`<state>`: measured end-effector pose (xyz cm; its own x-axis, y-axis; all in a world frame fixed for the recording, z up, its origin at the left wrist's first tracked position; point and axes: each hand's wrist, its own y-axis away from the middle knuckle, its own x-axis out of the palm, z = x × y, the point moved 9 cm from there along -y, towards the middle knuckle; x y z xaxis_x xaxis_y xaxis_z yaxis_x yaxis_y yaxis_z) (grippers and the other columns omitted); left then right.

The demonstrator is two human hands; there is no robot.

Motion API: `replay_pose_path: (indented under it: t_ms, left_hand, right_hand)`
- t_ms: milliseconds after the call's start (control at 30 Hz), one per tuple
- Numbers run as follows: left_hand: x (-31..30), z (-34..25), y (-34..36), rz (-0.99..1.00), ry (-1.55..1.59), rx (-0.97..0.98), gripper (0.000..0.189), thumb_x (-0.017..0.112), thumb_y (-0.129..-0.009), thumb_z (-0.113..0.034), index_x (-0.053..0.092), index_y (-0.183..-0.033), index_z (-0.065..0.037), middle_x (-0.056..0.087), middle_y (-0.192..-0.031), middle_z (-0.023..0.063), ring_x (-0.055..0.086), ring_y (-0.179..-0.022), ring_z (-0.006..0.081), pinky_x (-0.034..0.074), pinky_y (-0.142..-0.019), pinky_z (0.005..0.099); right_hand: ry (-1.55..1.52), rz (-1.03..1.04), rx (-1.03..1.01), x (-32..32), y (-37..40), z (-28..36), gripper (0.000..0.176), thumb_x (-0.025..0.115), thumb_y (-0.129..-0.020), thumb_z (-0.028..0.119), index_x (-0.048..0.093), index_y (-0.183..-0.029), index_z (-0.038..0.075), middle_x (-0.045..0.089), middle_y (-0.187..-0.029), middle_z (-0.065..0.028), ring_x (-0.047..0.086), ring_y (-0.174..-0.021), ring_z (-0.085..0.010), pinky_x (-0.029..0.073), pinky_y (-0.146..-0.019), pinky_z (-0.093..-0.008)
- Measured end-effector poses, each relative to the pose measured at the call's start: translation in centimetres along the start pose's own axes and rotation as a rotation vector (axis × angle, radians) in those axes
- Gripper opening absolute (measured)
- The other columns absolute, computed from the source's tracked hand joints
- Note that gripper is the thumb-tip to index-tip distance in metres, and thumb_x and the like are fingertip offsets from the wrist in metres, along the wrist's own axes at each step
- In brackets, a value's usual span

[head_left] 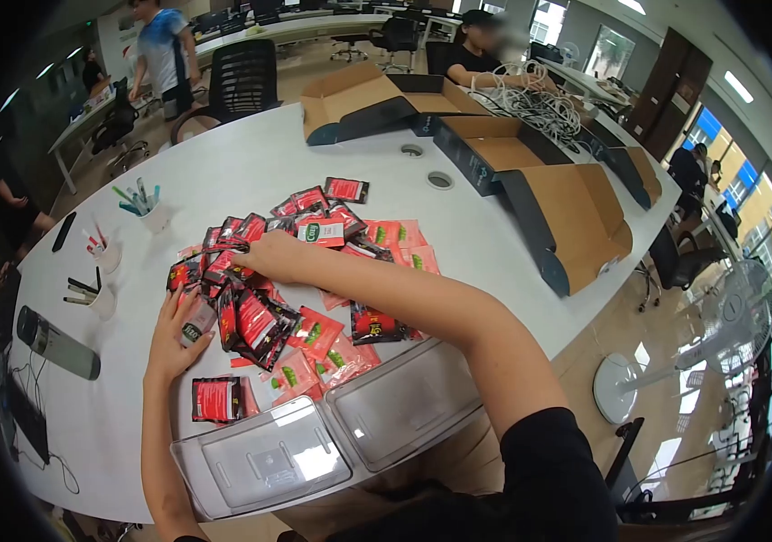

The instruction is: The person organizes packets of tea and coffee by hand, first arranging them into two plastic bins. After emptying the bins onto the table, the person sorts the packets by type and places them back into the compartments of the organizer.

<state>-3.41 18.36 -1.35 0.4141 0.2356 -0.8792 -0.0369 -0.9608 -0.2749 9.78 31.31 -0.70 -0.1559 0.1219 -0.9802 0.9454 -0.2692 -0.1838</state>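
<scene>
A heap of small red-and-black sachets [260,321] lies on the white table in front of me. Among them are lighter pink packets with green print [296,372] and a white-labelled packet [323,232]. At the heap's left edge, my left hand [176,336] rests with thumb and fingers apart around a grey-labelled sachet [195,323]. My right hand [270,256] reaches across to the upper part of the heap, its fingers closed on a red-and-black sachet [222,262]; the fingertips are partly hidden. Nearest me stands a clear plastic two-compartment tray [264,447].
Pen cups [153,219] and a grey bottle [56,343] stand at the left. Open cardboard boxes [567,212] and a bundle of white cables [530,99] occupy the far right. A person [476,54] sits behind the cables. A fan [616,388] stands on the floor.
</scene>
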Motion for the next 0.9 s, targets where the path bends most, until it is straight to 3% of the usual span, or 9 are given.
replay_pose_path:
  t_ms: [133, 267, 300, 467, 600, 733, 800, 833, 900]
  left_hand:
    - [-0.1, 0.0, -0.1, 0.006, -0.004, -0.044, 0.077, 0.073, -0.072, -0.023, 0.042, -0.142, -0.020, 0.036, -0.149, 0.0138, 0.032, -0.136, 0.0412, 0.032, -0.110, 0.0466]
    - [0.0, -0.1, 0.0, -0.015, -0.066, -0.023, 0.077, 0.072, -0.071, -0.019, 0.042, -0.142, -0.020, 0.037, -0.148, 0.0153, 0.033, -0.135, 0.0424, 0.032, -0.109, 0.0471]
    - [0.1, -0.1, 0.0, -0.012, -0.047, -0.014, 0.077, 0.072, -0.071, -0.019, 0.042, -0.142, -0.020, 0.037, -0.148, 0.0155, 0.033, -0.135, 0.0427, 0.032, -0.109, 0.0472]
    - [0.0, -0.3, -0.2, -0.012, 0.027, -0.007, 0.078, 0.071, -0.070, -0.016, 0.042, -0.142, -0.020, 0.036, -0.148, 0.0162, 0.032, -0.135, 0.0439, 0.032, -0.109, 0.0478]
    - [0.2, -0.1, -0.1, -0.005, -0.015, -0.038, 0.078, 0.072, -0.071, -0.018, 0.041, -0.143, -0.020, 0.035, -0.149, 0.0149, 0.031, -0.136, 0.0427, 0.032, -0.110, 0.0479]
    - [0.1, -0.2, -0.1, 0.002, -0.002, -0.038, 0.079, 0.074, -0.071, -0.021, 0.041, -0.143, -0.022, 0.033, -0.151, 0.0133, 0.029, -0.138, 0.0416, 0.033, -0.110, 0.0457]
    - [-0.3, 0.1, -0.2, 0.060, 0.016, -0.090, 0.086, 0.077, -0.068, -0.030, 0.039, -0.145, -0.023, 0.029, -0.153, 0.0130, 0.026, -0.140, 0.0413, 0.021, -0.112, 0.0547]
    - [-0.8, -0.5, -0.2, 0.094, -0.010, -0.120, 0.088, 0.077, -0.066, -0.033, 0.038, -0.145, -0.024, 0.027, -0.154, 0.0129, 0.025, -0.140, 0.0414, 0.017, -0.113, 0.0577]
    - [-1.2, -1.0, -0.7, 0.124, 0.018, -0.129, 0.099, 0.078, -0.061, -0.042, 0.033, -0.148, -0.025, 0.021, -0.157, 0.0125, 0.016, -0.144, 0.0406, 0.003, -0.110, 0.0661]
  right_hand:
    - [-0.219, -0.066, 0.007, -4.0, 2.9, 0.1, 0.046, 0.061, -0.082, 0.012, 0.054, -0.127, 0.016, 0.067, -0.084, -0.0149, 0.066, -0.079, -0.0351, 0.053, -0.070, -0.0431]
    - [-0.547, -0.158, 0.163, -9.2, 6.1, -1.9, 0.052, 0.064, -0.078, 0.011, 0.052, -0.128, 0.014, 0.066, -0.101, -0.0166, 0.065, -0.082, -0.0372, 0.053, -0.074, -0.0404]
    - [-0.637, -0.299, 0.080, -10.5, 6.9, -2.6, 0.051, 0.061, -0.078, 0.006, 0.052, -0.128, 0.011, 0.067, -0.104, -0.0140, 0.067, -0.077, -0.0291, 0.056, -0.068, -0.0366]
    - [-1.217, -0.287, 0.509, -11.7, 11.4, -7.2, 0.051, 0.060, -0.079, 0.007, 0.051, -0.130, 0.009, 0.064, -0.102, -0.0056, 0.062, -0.078, -0.0100, 0.058, -0.058, -0.0238]
    - [-0.841, -0.183, 0.649, -7.0, 13.7, -12.4, 0.073, 0.075, -0.069, 0.014, 0.043, -0.135, 0.006, 0.065, -0.098, -0.0116, 0.064, -0.089, -0.0209, 0.053, -0.078, -0.0337]
    - [-0.428, -0.136, 0.757, -6.7, 15.8, -13.1, 0.092, 0.082, -0.064, 0.026, 0.034, -0.140, 0.007, 0.059, -0.113, -0.0179, 0.061, -0.102, -0.0314, 0.050, -0.086, -0.0392]
    - [-0.347, -0.116, 0.791, -7.2, 16.1, -12.4, 0.098, 0.084, -0.062, 0.031, 0.032, -0.141, 0.008, 0.054, -0.125, -0.0200, 0.056, -0.111, -0.0355, 0.048, -0.090, -0.0420]
    - [-0.286, -0.069, 0.758, -8.2, 15.8, -11.1, 0.101, 0.084, -0.060, 0.031, 0.030, -0.143, 0.009, 0.045, -0.136, -0.0206, 0.051, -0.119, -0.0352, 0.048, -0.092, -0.0438]
    - [-0.172, -0.056, 0.550, -8.4, 14.6, -8.8, 0.100, 0.085, -0.060, 0.031, 0.032, -0.141, 0.008, 0.044, -0.135, -0.0221, 0.051, -0.118, -0.0386, 0.049, -0.090, -0.0478]
